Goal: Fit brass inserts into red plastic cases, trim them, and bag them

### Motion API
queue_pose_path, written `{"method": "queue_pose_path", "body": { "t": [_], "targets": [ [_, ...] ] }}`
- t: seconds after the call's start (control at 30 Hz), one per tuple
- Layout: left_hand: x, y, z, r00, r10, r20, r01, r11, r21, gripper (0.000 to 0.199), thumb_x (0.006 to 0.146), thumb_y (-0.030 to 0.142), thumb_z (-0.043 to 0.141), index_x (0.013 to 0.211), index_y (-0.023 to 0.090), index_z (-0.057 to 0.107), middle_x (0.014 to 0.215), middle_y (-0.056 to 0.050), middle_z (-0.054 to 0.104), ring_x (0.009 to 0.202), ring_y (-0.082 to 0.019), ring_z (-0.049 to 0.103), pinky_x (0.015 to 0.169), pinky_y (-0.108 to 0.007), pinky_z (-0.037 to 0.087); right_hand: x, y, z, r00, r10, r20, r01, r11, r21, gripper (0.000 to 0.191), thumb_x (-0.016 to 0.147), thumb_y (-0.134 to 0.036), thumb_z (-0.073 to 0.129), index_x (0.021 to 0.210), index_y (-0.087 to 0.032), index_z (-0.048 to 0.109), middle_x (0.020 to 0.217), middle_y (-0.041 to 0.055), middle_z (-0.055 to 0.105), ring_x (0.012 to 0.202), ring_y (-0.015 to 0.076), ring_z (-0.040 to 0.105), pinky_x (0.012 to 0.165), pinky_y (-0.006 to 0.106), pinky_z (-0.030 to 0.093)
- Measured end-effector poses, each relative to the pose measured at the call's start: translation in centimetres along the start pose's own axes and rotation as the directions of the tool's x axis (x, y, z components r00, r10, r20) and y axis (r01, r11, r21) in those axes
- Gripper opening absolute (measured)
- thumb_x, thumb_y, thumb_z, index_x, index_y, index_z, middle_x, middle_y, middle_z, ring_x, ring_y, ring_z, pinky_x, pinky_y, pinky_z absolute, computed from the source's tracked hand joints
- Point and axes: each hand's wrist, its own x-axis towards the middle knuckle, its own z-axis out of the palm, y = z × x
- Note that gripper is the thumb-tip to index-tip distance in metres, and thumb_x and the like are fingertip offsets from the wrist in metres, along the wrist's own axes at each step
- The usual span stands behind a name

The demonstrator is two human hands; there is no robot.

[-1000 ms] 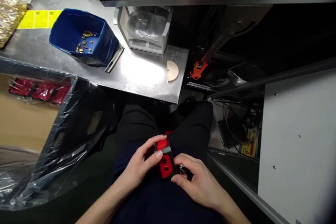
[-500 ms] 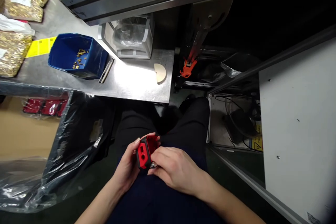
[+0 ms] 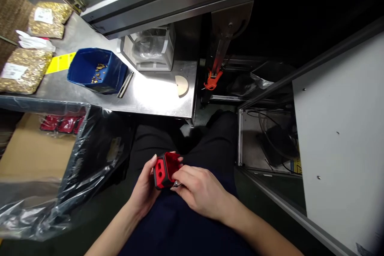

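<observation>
A small red and black plastic housing [image 3: 161, 173] rests in my left hand [image 3: 144, 187], above my lap. The fingers curl round its far and left sides, with the thumb on its upper left edge. Its red inside faces right, and a square and a round hole show in the near face. My right hand [image 3: 201, 189] is closed at the housing's right side, fingertips at the open rim. Between its thumb and fingers pokes the shiny rounded metal end of a small tool [image 3: 177, 183]; the rest is hidden in the hand.
On the metal bench [image 3: 150, 104] stand a blue bin [image 3: 115, 72] with small brass parts, a utility knife [image 3: 125, 84], a pale half-disc [image 3: 181, 86] and a grey drawer [image 3: 154, 65]. Bags of brass parts [image 3: 25, 84] lie left. A plastic-lined box [image 3: 39, 156] holds red parts [image 3: 67, 124].
The housing has tilted slightly in my left hand, showing more of its red inside. My right hand stays at its rim. The whole view has swung a little left.
</observation>
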Motion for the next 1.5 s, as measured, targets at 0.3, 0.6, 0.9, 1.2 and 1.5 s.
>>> {"method": "queue_pose_path", "body": {
  "t": [0.3,0.6,0.9,1.2,1.5],
  "targets": [
    [0.2,0.3,0.4,1.0,-0.01,0.018,0.01,0.999,0.033,0.057,0.096,0.055,0.056,0.131,0.011,0.068,0.121,-0.016,0.077,0.116,-0.034,0.071,0.093,-0.037,0.059,0.1,-0.5,0.0,0.997,0.06,-0.043,-0.056,0.994,0.091,0.019,0.099,-0.023,0.058,0.117,-0.023,0.063,0.109,0.0037,0.072,0.096,0.0192,0.068,0.087,0.029,0.052],
    [0.4,0.5,-0.4,0.998,-0.026,0.055,0.029,0.998,-0.056,0.046,0.098,0.046,0.057,0.125,0.013,0.071,0.114,-0.016,0.079,0.103,-0.032,0.075,0.089,-0.038,0.06,0.3,-0.5,0.2,0.995,0.098,0.029,-0.101,0.99,0.098,0.011,0.099,-0.018,0.055,0.104,-0.024,0.063,0.101,0.0011,0.069,0.09,0.0158,0.064,0.08,0.026,0.046],
    [1.2,0.8,-0.5,0.999,-0.041,0.021,0.04,0.998,0.047,0.046,0.093,0.051,0.063,0.113,0.012,0.078,0.125,-0.014,0.075,0.107,-0.031,0.07,0.094,-0.036,0.054,0.5,-0.4,0.6,0.986,0.074,0.152,-0.081,0.996,0.043,0.013,0.095,-0.012,0.055,0.088,-0.023,0.055,0.087,-0.0022,0.061,0.078,0.0135,0.052,0.072,0.026,0.038],
    [0.6,0.8,-0.9,0.97,0.154,0.186,-0.196,0.953,0.231,0.044,0.094,0.049,0.066,0.13,0.025,0.069,0.142,-0.009,0.066,0.125,-0.032,0.061,0.096,-0.033,0.05,0.3,-0.6,0.6,0.971,0.224,0.082,-0.235,0.956,0.175,0.015,0.096,-0.011,0.053,0.093,-0.023,0.061,0.089,-0.0008,0.062,0.08,0.0142,0.056,0.072,0.026,0.04],
    [1.5,1.7,-0.3,0.91,0.404,0.09,-0.388,0.754,0.53,0.033,0.096,0.044,0.064,0.118,0.024,0.079,0.131,-0.009,0.073,0.125,-0.033,0.063,0.112,-0.04,0.044,1.0,-0.4,0.9,0.954,0.297,0.047,-0.299,0.92,0.251,0.012,0.096,-0.015,0.058,0.091,-0.023,0.065,0.084,-0.0011,0.061,0.077,0.0141,0.056,0.07,0.027,0.04]
  ]
}}
